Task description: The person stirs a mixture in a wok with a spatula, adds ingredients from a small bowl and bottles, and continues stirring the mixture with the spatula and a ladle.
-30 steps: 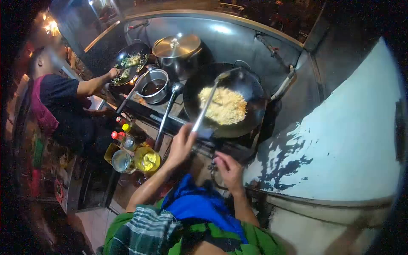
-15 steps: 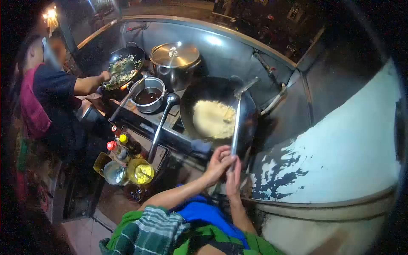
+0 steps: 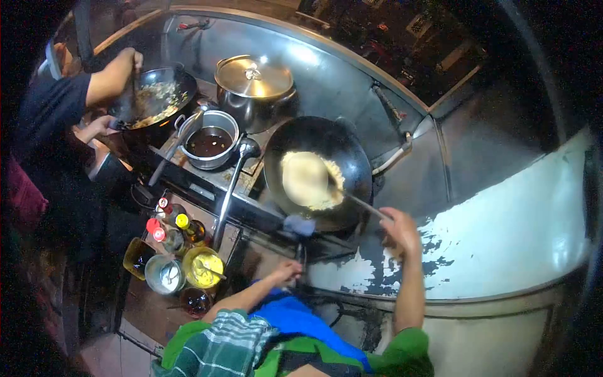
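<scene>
A large dark wok (image 3: 355, 166) holds pale yellow food (image 3: 304, 179). My right hand (image 3: 402, 232) is closed round the handle of a metal spatula (image 3: 367, 206), whose head reaches into the food at its right side. Below the wok, my left hand (image 3: 287, 271) has its fingers curled beside a dark handle with a bluish cloth (image 3: 299, 225) at its upper end. Blur and the small size hide whether these fingers grip the handle.
At the left a co-worker's arm (image 3: 110, 85) reaches over another wok (image 3: 183, 81) with food. A lidded pot (image 3: 254, 78), an open pot (image 3: 232, 122) and a ladle (image 3: 230, 191) stand between. Bottles (image 3: 191, 232) and a yellow bowl (image 3: 204, 261) are lower left.
My hands have moved apart, the right one rightward with the spatula, the left one down and left. The spatula's head has come down into the food. The co-worker's wok is now tilted differently.
</scene>
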The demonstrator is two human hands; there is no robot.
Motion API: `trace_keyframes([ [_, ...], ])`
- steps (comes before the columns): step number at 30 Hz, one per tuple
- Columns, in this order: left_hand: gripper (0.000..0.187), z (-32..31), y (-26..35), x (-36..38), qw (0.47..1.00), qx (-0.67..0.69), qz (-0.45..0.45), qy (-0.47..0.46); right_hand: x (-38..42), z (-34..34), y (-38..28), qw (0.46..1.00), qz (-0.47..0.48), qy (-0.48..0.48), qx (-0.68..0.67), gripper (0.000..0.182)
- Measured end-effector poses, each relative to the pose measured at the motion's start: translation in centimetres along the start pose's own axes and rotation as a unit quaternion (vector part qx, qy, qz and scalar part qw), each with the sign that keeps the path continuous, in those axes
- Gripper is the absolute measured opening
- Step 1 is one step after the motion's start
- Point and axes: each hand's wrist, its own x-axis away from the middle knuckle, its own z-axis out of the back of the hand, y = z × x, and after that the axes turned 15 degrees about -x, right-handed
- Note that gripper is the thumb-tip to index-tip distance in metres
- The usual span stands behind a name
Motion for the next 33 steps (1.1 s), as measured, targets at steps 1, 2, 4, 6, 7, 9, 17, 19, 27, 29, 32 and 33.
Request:
trace_keyframes([
  [1, 0.025, -0.1, -3.2, -1.5, 0.995, 0.005, 0.023, 0.094, -1.0, 1.7, -3.4, 0.995, -0.049, -0.041, 0.073, 0.033],
  [2, 0.025, -0.2, -6.1, -3.1, 0.996, 0.009, 0.023, 0.091, -1.5, 2.5, -5.6, 0.995, -0.050, -0.042, 0.078, 0.033],
  [4, 0.032, -0.3, -9.3, -4.6, 0.946, -0.222, 0.096, 0.214, -2.3, 2.8, -8.3, 0.948, -0.019, -0.154, 0.276, 0.027],
  [6, 0.037, 0.0, -8.9, -4.0, 0.924, -0.290, 0.155, 0.197, -2.2, -1.4, -10.0, 0.937, -0.022, -0.178, 0.300, 0.026],
  [7, 0.039, -0.3, -7.5, -3.8, 0.929, -0.285, 0.165, 0.172, -3.0, -5.5, -6.9, 0.931, 0.016, -0.170, 0.324, 0.022],
  [9, 0.038, -1.3, -5.2, -2.8, 0.936, -0.297, 0.082, 0.170, -3.8, -11.1, -4.3, 0.951, 0.034, -0.103, 0.289, 0.023],
  [17, 0.043, -1.6, -2.1, -2.5, 0.924, -0.313, 0.096, 0.196, 0.0, -15.8, -3.8, 0.938, 0.066, -0.125, 0.317, 0.033],
  [19, 0.051, -1.8, -3.6, -3.4, 0.913, -0.332, 0.147, 0.188, -3.3, -16.5, -1.9, 0.949, 0.081, -0.075, 0.296, 0.033],
  [27, 0.053, -2.2, -4.0, -2.3, 0.907, -0.370, 0.090, 0.178, 2.0, -18.0, -0.5, 0.914, 0.128, -0.012, 0.384, 0.032],
  [29, 0.054, -2.1, -3.6, -2.6, 0.909, -0.360, 0.090, 0.190, 1.3, -18.1, -2.0, 0.932, 0.148, -0.057, 0.327, 0.033],
  [32, 0.064, -3.3, -10.6, -5.9, 0.835, -0.454, 0.002, 0.312, -4.9, -17.4, 2.2, 0.942, 0.112, -0.008, 0.317, 0.035],
  [33, 0.062, -2.6, -10.5, -6.0, 0.840, -0.464, 0.024, 0.279, -5.0, -17.1, 4.0, 0.937, 0.126, 0.026, 0.324, 0.036],
])
